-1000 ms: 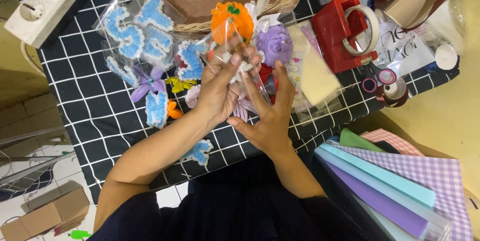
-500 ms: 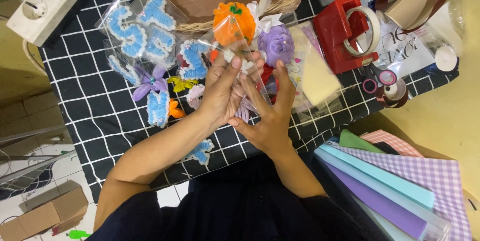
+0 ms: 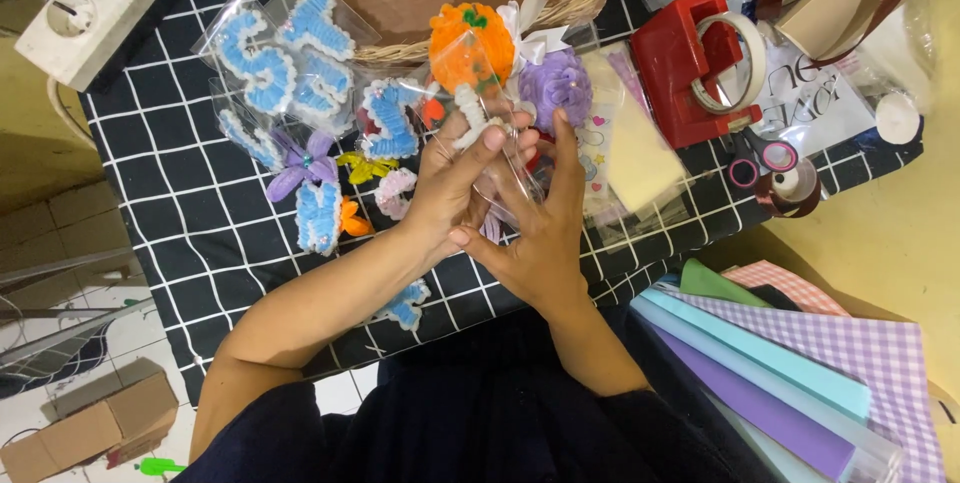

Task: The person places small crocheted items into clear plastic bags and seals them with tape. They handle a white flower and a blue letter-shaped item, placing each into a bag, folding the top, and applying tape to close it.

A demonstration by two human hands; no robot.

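both hands meet at frame centre: my left hand point(image 3: 455, 188) now pinches the white fuzzy piece point(image 3: 472, 113) higher inside the clear bag point(image 3: 490, 158), my right hand point(image 3: 540, 228) flat, bracing it; insertion appears nearly complete.

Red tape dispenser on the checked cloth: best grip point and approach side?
Probably grip the red tape dispenser across its solid red body, at the end away from the tape roll, coming from above. The roll fills one end, and scissors lie close beside the base, so a low side approach looks crowded.
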